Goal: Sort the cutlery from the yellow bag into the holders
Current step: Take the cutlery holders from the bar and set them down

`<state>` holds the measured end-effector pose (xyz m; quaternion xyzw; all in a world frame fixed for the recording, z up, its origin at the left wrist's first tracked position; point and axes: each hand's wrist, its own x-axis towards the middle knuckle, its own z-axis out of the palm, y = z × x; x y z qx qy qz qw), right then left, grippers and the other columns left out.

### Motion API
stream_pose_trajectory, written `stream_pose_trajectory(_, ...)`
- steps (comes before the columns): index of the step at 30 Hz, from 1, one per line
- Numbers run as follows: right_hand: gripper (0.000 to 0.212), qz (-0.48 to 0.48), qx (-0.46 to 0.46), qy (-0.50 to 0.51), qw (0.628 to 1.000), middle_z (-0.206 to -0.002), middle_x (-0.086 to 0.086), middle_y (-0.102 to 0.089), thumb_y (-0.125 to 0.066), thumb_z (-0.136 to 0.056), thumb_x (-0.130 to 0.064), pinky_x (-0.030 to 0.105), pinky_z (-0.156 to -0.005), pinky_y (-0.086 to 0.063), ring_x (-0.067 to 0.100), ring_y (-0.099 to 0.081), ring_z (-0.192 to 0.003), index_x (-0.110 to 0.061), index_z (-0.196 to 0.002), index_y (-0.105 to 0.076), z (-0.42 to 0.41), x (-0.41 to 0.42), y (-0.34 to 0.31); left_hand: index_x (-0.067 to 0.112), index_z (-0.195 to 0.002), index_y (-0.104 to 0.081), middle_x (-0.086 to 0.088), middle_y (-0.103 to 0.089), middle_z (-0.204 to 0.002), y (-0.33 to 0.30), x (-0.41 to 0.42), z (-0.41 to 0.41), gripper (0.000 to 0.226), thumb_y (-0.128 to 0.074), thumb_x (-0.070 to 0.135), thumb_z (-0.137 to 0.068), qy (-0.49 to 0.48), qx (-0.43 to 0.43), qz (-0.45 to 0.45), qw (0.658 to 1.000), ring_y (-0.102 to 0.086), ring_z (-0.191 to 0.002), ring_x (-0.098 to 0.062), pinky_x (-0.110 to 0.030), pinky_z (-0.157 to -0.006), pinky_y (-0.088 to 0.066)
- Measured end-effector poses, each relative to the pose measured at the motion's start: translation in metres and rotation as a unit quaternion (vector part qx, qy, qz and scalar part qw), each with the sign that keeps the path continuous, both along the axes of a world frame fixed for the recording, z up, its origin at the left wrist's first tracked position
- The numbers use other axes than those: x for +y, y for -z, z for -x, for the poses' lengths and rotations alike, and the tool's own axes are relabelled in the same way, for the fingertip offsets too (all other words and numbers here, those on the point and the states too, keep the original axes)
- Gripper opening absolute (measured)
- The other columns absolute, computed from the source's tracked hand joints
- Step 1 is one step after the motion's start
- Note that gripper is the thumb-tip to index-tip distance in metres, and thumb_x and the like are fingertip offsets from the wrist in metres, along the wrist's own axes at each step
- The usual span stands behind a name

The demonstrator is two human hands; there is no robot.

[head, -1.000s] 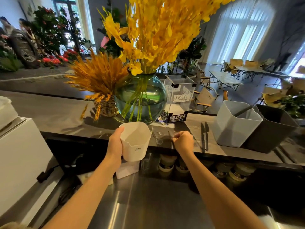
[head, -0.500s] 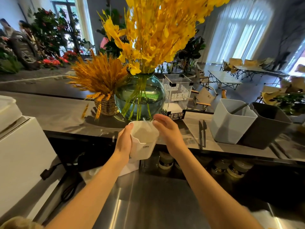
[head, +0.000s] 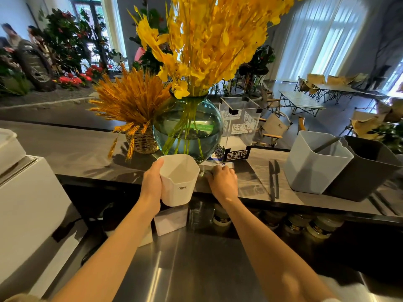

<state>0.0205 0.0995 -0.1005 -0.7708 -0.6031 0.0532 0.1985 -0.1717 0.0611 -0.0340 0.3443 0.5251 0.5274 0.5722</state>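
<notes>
Right hand (head: 222,182) off white holder (head: 177,182), back on counter (head: 87,153).

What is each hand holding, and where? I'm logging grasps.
Left hand grips the white plastic holder cup by its side wall. Right hand's grasp cannot be told.

1. The left hand (head: 152,184) grips a white holder (head: 177,182) by its side, lifted off the dark counter (head: 72,149).
2. Just right of that grip, the right hand (head: 222,182) rests curled on the counter, on something clear I cannot make out.
3. Behind the grip stands a round glass vase (head: 188,127).
4. Further right lie two dark knives (head: 273,179), then a grey holder (head: 314,164) beside a black holder (head: 370,168).
</notes>
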Motion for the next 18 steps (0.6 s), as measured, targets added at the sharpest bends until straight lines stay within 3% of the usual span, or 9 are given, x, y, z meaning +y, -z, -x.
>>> stream_pose_trajectory(4,0.031,0.002,-0.024,-0.002,1.000,-0.110,0.010,-0.069,-0.039,-0.106,-0.033,0.038,-0.083,-0.045,0.030,-0.063,-0.103,-0.013,-0.116,-0.061,-0.008,-0.006,0.000,0.023,-0.120,-0.067,-0.004,-0.072,-0.108,0.003,0.000,-0.001,0.039,-0.041,0.047,-0.102,0.003,-0.008,0.008,1.000,-0.064,-0.088,-0.019,-0.032,-0.066,-0.045)
stream_pose_trajectory(6,0.035,-0.012,0.045,-0.002,0.999,-0.094,0.007,-0.068,-0.038,-0.107,-0.035,0.036,-0.073,-0.043,0.029,-0.064,-0.090,-0.011,-0.105,-0.063,-0.012,-0.015,-0.006,0.023,-0.120,-0.065,-0.003,-0.071,-0.106,0.001,-0.002,-0.004,0.038,-0.040,0.046,-0.103,0.008,-0.009,0.008,1.000,-0.064,-0.088,-0.018,-0.032,-0.066,-0.045)
stream_pose_trajectory(7,0.037,-0.023,0.139,-0.002,0.990,-0.083,0.004,-0.064,-0.040,-0.107,-0.036,0.035,-0.067,-0.042,0.026,-0.062,-0.079,-0.010,-0.096,-0.063,-0.014,-0.022,-0.011,0.024,-0.118,-0.065,-0.002,-0.071,-0.104,0.000,-0.004,-0.006,0.036,-0.039,0.044,-0.103,0.010,-0.009,0.007,1.000,-0.063,-0.086,-0.017,-0.032,-0.066,-0.044)
stream_pose_trajectory(9,0.038,-0.069,0.377,-0.008,0.924,-0.062,-0.001,-0.054,-0.045,-0.106,-0.034,0.031,-0.054,-0.039,0.014,-0.053,-0.056,-0.012,-0.079,-0.058,-0.013,-0.040,-0.027,0.027,-0.111,-0.064,-0.001,-0.070,-0.101,-0.002,-0.007,-0.009,0.032,-0.038,0.043,-0.104,0.019,0.000,-0.001,1.000,-0.062,-0.085,-0.017,-0.032,-0.066,-0.044)
stream_pose_trajectory(10,0.039,-0.101,0.443,-0.013,0.891,-0.055,-0.004,-0.050,-0.047,-0.106,-0.033,0.027,-0.050,-0.037,0.009,-0.048,-0.048,-0.013,-0.072,-0.055,-0.012,-0.050,-0.038,0.028,-0.108,-0.065,-0.001,-0.070,-0.102,-0.003,-0.009,-0.011,0.031,-0.039,0.043,-0.104,0.024,0.008,-0.004,1.000,-0.063,-0.086,-0.018,-0.033,-0.067,-0.045)
stream_pose_trajectory(15,0.046,-0.223,0.573,-0.057,0.786,-0.052,-0.002,-0.039,-0.040,-0.107,-0.032,0.017,-0.040,-0.027,0.005,-0.033,-0.041,-0.015,-0.065,-0.044,0.002,-0.090,-0.103,0.024,-0.099,-0.066,-0.004,-0.071,-0.096,-0.011,-0.025,-0.028,0.028,-0.045,0.042,-0.102,0.046,0.016,-0.010,0.999,-0.065,-0.085,-0.019,-0.033,-0.067,-0.048)
stream_pose_trajectory(18,0.047,-0.248,0.567,-0.103,0.779,-0.059,0.006,-0.041,-0.035,-0.109,-0.031,0.020,-0.047,-0.031,0.007,-0.036,-0.046,-0.014,-0.065,-0.042,0.010,-0.098,-0.136,0.025,-0.089,-0.062,0.001,-0.068,-0.085,-0.022,-0.039,-0.042,0.028,-0.044,0.042,-0.103,0.052,0.027,-0.005,0.998,-0.062,-0.077,-0.016,-0.030,-0.063,-0.045)
